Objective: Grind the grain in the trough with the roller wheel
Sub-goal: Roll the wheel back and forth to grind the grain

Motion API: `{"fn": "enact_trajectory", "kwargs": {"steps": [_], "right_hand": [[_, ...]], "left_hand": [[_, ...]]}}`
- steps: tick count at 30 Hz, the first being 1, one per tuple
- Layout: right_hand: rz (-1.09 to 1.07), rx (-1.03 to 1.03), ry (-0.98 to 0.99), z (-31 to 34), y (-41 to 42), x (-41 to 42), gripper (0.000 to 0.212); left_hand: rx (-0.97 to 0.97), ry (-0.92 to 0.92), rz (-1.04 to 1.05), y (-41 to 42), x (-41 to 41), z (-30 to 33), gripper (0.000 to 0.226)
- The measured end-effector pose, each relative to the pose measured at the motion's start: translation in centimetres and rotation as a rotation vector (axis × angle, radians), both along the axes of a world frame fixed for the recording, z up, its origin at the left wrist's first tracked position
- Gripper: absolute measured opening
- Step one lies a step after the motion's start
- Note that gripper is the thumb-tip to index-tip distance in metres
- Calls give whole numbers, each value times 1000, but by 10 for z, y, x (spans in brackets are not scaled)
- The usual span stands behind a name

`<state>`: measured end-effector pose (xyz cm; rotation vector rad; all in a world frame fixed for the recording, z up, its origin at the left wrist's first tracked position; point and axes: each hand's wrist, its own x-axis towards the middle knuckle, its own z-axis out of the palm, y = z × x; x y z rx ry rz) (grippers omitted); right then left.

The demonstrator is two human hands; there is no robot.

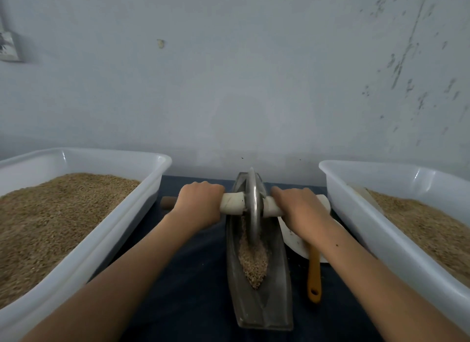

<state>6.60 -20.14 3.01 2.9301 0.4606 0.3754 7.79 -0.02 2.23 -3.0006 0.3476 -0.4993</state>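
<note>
A long boat-shaped metal trough (277, 290) lies lengthwise on the dark cloth in front of me. Pale crushed grain (254, 260) fills its groove from the middle toward the near end. The metal roller wheel (252, 204) stands upright in the groove toward the far end, its rim in the grain. A cloth-wrapped axle handle (232, 202) passes through the wheel. My left hand (198, 204) grips the handle left of the wheel. My right hand (300, 209) grips it on the right side. Both arms are stretched forward.
A white plastic tub (106, 229) heaped with brown grain stands on the left. A second white tub (381, 227) with grain stands on the right. A white plate (295, 240) and a yellow-handled tool (314, 278) lie beside the trough's right side. A grey wall rises close behind.
</note>
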Motion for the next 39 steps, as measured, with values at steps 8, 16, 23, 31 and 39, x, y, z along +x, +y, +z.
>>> {"fn": "enact_trajectory", "kwargs": {"steps": [8,16,23,31,39], "right_hand": [[4,90,163,3,-8,-3,27],[-10,47,357,13,-6,-12,33],[-12,93,-27,-8,-3,1,21],[-17,94,168,3,-6,-3,24],[-41,48,304,12,-1,-12,34]], "left_hand": [[100,2,-33,-4,-3,6,22],[31,343,-11,-1,-9,17,40],[45,-82,5,-6,-2,1,21],[93,59,-37,-3,-3,7,24],[54,317,-7,1,-6,14,39]]}}
